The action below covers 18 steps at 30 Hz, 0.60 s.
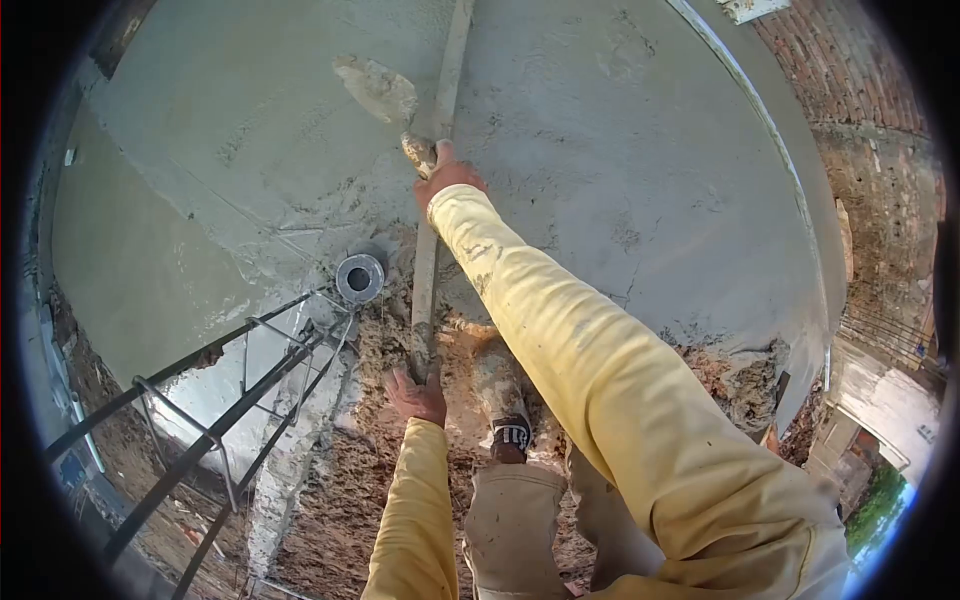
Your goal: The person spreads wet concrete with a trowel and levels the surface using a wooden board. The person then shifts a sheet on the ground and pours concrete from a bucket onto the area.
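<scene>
A long straight board lies across wet grey concrete, running from near my feet to the top of the view. My left hand is at the board's near end, with thumb and fingers on either side of it. Farther along, my right hand is wrapped round the handle of a trowel and lies against the board. The trowel's blade, smeared with concrete, points up and left over the wet surface.
A round grey pipe end stands left of the board. Beside it a steel rebar cage slants to the lower left. My shoe is on rough, muddy ground. Brick walls stand at right, and a thin pale strip edges the concrete.
</scene>
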Each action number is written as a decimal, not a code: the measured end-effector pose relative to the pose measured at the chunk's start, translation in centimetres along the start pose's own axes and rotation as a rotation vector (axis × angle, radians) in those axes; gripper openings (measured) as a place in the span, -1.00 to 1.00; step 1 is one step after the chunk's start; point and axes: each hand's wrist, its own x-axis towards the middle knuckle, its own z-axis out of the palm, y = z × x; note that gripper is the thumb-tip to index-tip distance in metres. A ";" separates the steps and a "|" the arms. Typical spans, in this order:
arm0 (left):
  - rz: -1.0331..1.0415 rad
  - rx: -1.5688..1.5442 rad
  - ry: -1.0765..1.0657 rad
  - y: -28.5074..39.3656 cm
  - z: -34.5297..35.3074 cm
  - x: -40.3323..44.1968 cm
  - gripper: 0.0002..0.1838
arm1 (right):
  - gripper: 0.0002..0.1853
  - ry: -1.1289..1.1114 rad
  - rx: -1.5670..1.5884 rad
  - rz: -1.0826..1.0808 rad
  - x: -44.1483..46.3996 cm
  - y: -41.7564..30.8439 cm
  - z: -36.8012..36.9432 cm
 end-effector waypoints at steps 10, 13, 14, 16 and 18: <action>0.100 0.028 0.168 -3.5 8.5 4.7 -0.39 | -0.46 0.041 -0.314 -0.330 6.5 -0.8 2.8; 0.140 -0.086 0.082 -1.1 7.7 6.1 -0.39 | -0.49 0.101 -0.333 -0.362 9.1 0.1 3.2; 0.192 -0.079 0.107 -0.8 8.6 6.6 -0.40 | -0.50 0.123 -0.354 -0.358 9.2 0.2 2.2; 0.279 -0.053 0.165 0.3 8.8 7.6 -0.42 | -0.55 0.188 -0.351 -0.342 10.3 1.3 0.7; 0.296 -0.055 0.124 2.9 8.8 8.2 -0.45 | -0.50 0.262 -0.309 -0.348 11.9 2.4 -0.5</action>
